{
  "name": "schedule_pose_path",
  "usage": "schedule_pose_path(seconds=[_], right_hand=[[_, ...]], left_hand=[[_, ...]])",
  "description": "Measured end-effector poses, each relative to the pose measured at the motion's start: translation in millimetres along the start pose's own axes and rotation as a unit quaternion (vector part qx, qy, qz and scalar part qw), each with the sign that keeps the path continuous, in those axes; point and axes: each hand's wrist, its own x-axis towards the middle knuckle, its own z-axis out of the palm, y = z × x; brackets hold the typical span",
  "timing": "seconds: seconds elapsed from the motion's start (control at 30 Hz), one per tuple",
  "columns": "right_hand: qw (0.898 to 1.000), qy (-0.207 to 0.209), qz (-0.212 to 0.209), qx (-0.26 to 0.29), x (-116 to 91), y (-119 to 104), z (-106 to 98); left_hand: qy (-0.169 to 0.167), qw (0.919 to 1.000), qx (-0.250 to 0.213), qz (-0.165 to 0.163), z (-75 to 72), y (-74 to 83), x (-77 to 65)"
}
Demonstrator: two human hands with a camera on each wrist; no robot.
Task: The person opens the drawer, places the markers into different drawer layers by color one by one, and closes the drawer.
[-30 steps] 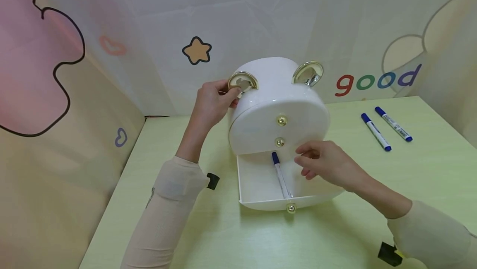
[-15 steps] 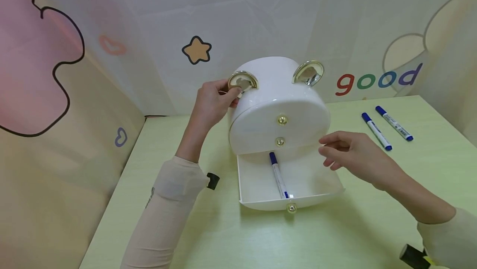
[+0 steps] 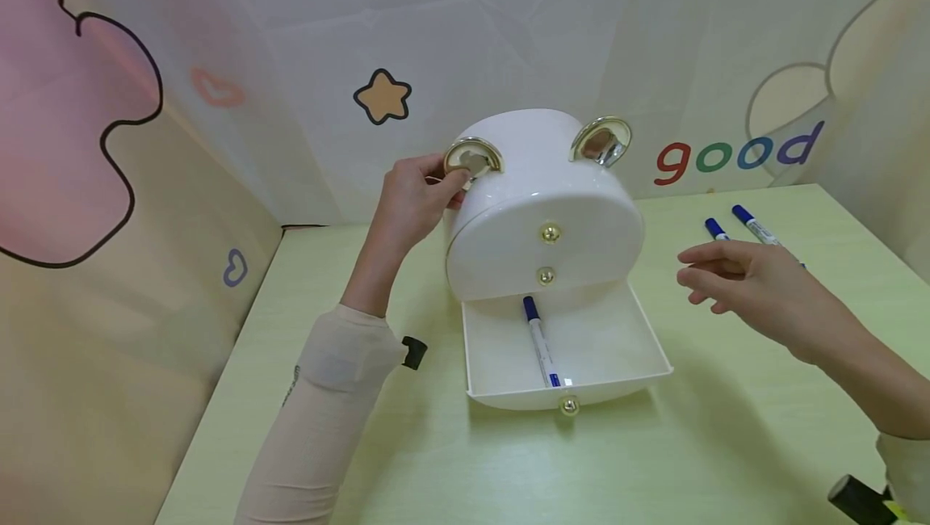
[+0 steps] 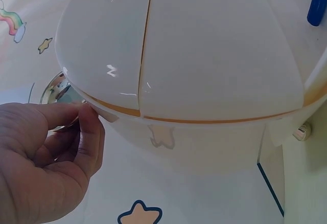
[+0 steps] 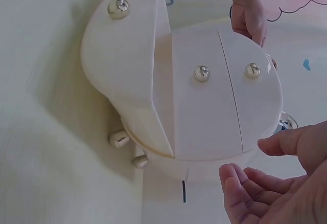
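A round white drawer box with gold ears and gold knobs stands on the table. Its bottom drawer is pulled out, and a blue-capped marker lies inside. My left hand pinches the gold ear on the box's left side, thumb in front; the left wrist view shows this grip from the side. To the right of the drawer, my right hand hovers with loosely bent fingers, thumb apart from them in the right wrist view, holding nothing. It partly covers two more markers on the table.
The pale green table reaches a printed backdrop behind the box. The drawer's front knob juts out toward me. A second gold ear sticks up at the box's right.
My right hand has moved right, from above the open drawer to beside it, near the two table markers. The drawer's marker has rolled slightly left. My left hand stays on the ear.
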Motion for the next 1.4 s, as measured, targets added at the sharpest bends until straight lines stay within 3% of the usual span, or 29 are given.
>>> schedule_pose_path(seconds=[0.43, 0.83, 1.4], right_hand=[[0.998, 0.028, 0.045, -0.017, 4, 30, -30], [0.993, 0.047, 0.107, -0.021, 17, 61, -39], [0.99, 0.067, 0.126, -0.013, 35, 95, -48]], left_hand=[[-0.001, 1.0, 0.001, 0.002, 0.0, -1.3, 1.3], [-0.003, 1.0, 0.002, 0.002, -0.6, 0.9, 0.4], [-0.007, 1.0, -0.003, -0.004, -1.1, -0.2, -0.3]])
